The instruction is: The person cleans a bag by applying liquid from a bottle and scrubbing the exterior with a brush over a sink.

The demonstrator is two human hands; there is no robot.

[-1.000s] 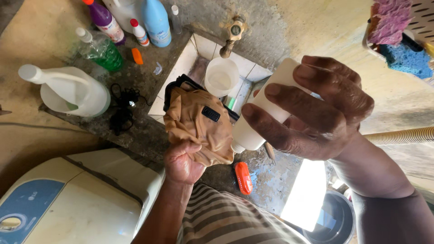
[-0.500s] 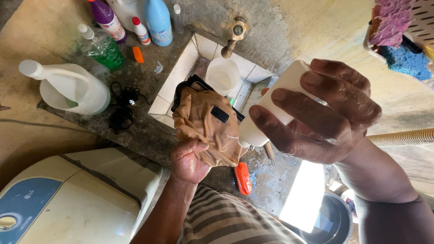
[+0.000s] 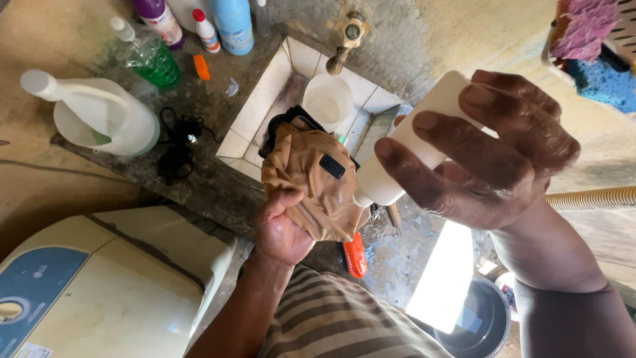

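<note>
My left hand (image 3: 281,229) grips a bunched tan garment (image 3: 311,179) with black trim and a small black tab, held up over a tiled wash basin (image 3: 265,109). My right hand (image 3: 487,159) is closed around a white plastic bottle (image 3: 414,142), tilted so its open end points down at the tan garment, almost touching it. A brass tap (image 3: 344,40) juts from the wall above the basin, and a white bucket (image 3: 328,99) sits under it.
On the ledge at left stand a large white jug (image 3: 99,119), a green bottle (image 3: 146,56), a blue bottle (image 3: 233,26) and smaller bottles. A washing machine (image 3: 99,285) is at lower left. An orange brush (image 3: 354,255) lies below the garment, a corrugated hose (image 3: 589,199) at right.
The view has shifted slightly. My right hand has tilted the white bottle closer to the tan garment; my left hand still holds the garment in about the same place.
</note>
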